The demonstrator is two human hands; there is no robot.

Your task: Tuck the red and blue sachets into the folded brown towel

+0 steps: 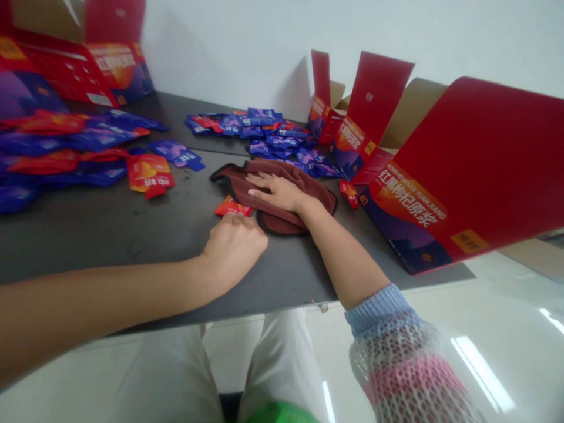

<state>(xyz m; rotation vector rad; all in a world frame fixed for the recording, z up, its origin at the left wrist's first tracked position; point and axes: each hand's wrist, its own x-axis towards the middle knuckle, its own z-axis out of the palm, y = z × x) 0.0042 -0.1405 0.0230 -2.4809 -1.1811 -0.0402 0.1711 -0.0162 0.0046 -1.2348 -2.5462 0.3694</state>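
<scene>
My left hand (235,244) is closed, with a small red sachet (232,205) showing just beyond its knuckles. The sachet's near edge disappears at the fingers, which are hidden from above. My right hand (279,192) lies flat with its fingers stretched out, pressing on a brown cloth (304,221) with dark edging. The cloth is rumpled on the dark grey table (171,235), and its left part borders the sachet. Another red sachet (151,174) lies to the left, beside a blue sachet (176,154).
A large pile of blue and red sachets (66,144) is on the left, a looser heap (264,132) behind the cloth. Open red cartons stand at the right (414,182) and back left (118,70). One red sachet (349,193) rests near the right carton.
</scene>
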